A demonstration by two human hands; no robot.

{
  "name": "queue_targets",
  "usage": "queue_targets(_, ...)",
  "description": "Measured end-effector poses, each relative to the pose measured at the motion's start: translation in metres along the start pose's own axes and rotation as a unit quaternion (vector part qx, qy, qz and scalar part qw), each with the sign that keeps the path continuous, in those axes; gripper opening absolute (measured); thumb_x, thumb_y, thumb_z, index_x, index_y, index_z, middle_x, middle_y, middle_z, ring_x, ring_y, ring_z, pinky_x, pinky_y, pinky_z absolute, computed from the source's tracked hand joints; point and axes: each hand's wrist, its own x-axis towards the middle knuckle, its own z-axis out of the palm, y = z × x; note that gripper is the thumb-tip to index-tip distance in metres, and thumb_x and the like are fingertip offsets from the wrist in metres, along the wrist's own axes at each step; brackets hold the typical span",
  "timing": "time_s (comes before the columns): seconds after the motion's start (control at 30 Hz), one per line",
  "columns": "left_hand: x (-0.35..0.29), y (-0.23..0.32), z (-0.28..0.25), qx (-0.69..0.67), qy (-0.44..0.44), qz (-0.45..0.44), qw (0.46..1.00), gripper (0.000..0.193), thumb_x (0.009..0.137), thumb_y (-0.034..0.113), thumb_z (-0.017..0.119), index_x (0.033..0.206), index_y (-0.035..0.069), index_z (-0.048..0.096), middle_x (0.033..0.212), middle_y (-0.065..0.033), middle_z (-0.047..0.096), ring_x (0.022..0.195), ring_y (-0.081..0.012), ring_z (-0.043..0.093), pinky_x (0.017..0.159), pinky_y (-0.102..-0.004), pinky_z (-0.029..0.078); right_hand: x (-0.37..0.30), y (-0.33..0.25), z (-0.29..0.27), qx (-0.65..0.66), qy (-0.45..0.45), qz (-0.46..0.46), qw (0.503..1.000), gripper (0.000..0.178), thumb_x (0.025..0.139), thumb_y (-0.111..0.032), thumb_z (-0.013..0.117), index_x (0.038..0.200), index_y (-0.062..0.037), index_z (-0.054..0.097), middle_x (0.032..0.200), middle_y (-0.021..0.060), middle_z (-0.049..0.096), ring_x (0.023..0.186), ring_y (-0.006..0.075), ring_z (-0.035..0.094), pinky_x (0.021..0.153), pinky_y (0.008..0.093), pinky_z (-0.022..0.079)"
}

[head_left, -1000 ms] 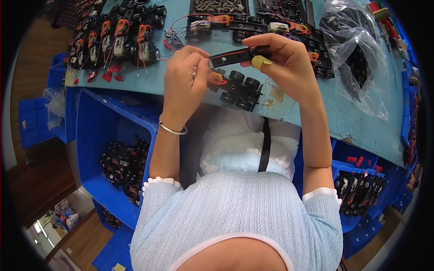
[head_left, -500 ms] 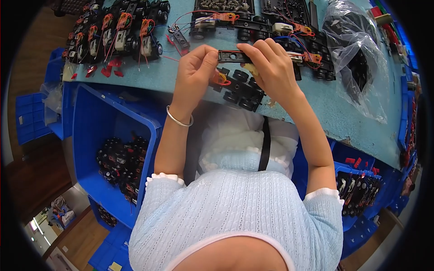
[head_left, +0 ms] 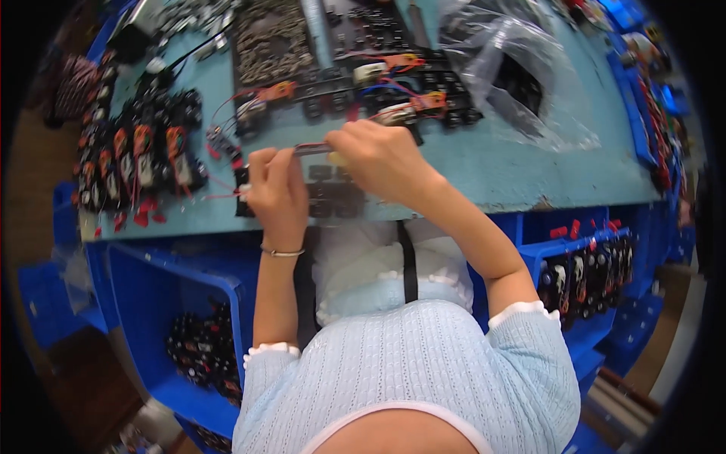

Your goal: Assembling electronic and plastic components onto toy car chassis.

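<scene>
Between my two hands is a narrow black plastic part (head_left: 311, 148) with a red wire along it, seen almost edge-on. The fingertips of my left hand (head_left: 278, 185) are closed on its left end. My right hand (head_left: 378, 157) grips the other end, and a small pale yellow piece (head_left: 337, 159) shows under its fingers; what that is I cannot make out. Just below, a black toy-car chassis (head_left: 333, 198) with wheels lies at the table's near edge, blurred. A small black part with wires (head_left: 221, 144) rests left of my hands.
Wired chassis (head_left: 144, 155) stand in a row at the left of the blue table (head_left: 499, 181). Trays of small metal parts (head_left: 272, 45) and black parts (head_left: 367, 26) lie beyond more chassis. A clear plastic bag (head_left: 522, 83) sits back right. Blue bins (head_left: 227, 284) hang below the edge.
The view has shifted, so the table shows farther off. The held black part has turned from face-up to nearly edge-on, still between both hands.
</scene>
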Motion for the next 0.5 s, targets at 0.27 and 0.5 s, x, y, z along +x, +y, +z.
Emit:
queue_targets(0.27,0.013,-0.001,-0.040,-0.133,-0.219,-0.123,0.959,0.008,0.076,-0.005,0.062,0.080,0.000,0.056,0.078,-0.0099,0.053,0.063,-0.0256,0.054,0.057,-0.0353,0.045,-0.046,0.094,-0.098,-0.004,0.262,0.336,0.904,0.020,0.084,-0.009,0.058,0.103,-0.0046,0.063,0.088,0.0132,0.067,0.080,0.0284,0.064,0.072,0.0349,0.050)
queue_targets(0.5,0.010,-0.008,-0.070,-0.084,-0.391,0.120,0.909,0.011,0.067,-0.003,0.062,0.074,0.001,0.055,0.090,-0.0070,0.060,0.097,-0.0281,0.053,0.097,-0.0459,0.036,-0.110,0.249,-0.097,-0.150,0.135,0.399,0.895,0.023,0.077,0.005,0.051,0.091,-0.0040,0.067,0.091,0.0141,0.066,0.087,0.0319,0.064,0.075,0.0395,0.050)
